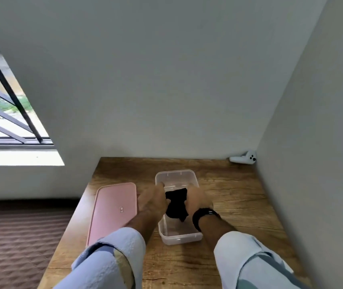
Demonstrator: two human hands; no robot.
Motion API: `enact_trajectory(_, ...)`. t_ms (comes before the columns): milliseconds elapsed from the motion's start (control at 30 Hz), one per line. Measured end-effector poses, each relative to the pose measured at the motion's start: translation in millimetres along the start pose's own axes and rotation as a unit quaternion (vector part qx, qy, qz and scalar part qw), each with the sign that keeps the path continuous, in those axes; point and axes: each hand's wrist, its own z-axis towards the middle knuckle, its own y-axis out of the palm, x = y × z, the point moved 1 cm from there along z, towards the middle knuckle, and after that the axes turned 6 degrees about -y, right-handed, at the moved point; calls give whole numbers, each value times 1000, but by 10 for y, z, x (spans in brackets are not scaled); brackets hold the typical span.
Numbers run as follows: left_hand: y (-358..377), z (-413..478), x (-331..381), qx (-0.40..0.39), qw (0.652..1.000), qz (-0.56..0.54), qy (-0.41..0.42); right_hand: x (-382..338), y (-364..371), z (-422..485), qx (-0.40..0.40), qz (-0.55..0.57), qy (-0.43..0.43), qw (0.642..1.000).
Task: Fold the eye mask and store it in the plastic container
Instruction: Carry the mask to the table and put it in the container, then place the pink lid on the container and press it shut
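Gripping the eye mask (176,202), both hands' fingers (162,185) hold it lengthwise inside the container (174,174).

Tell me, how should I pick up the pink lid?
Probably grip the pink lid by its long left edge, coming from the left. It lies flat on the table, and the left hand and container crowd its right side.

Between my fingers (162,202) the black eye mask (176,204) sits bunched, folded, over the open clear plastic container (177,238) beneath them.
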Motion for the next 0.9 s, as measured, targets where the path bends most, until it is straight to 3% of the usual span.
enact_trajectory(167,-134,-39,-66,80,994,-52,48,-14,24,5,-23,-7,14,1000)
enact_trajectory(267,-309,-57,-338,130,983,-133,2,-224,-110,80,10,-6,-26,1000)
enact_trajectory(400,-458,-55,-1002,49,987,-73,-134,-878,-83,64,32,152,-159,975)
enact_trajectory(467,-476,-95,-1327,-12,981,-32,-191,-1226,126,6,2,220,-167,961)
enact_trajectory(600,-428,-224,-1797,-64,967,-40,-243,-1558,742,-115,-113,224,-51,967)
enact_trajectory(700,-359,-299,-2009,-66,957,-81,-270,-1536,1012,-182,-146,251,64,955)
enact_trajectory(800,-301,-301,-2152,-50,948,-154,-275,-1533,1102,-200,-145,295,104,939)
enact_trajectory(900,-284,-300,-2240,-20,912,-260,-316,-1484,1083,-163,-139,342,107,923)
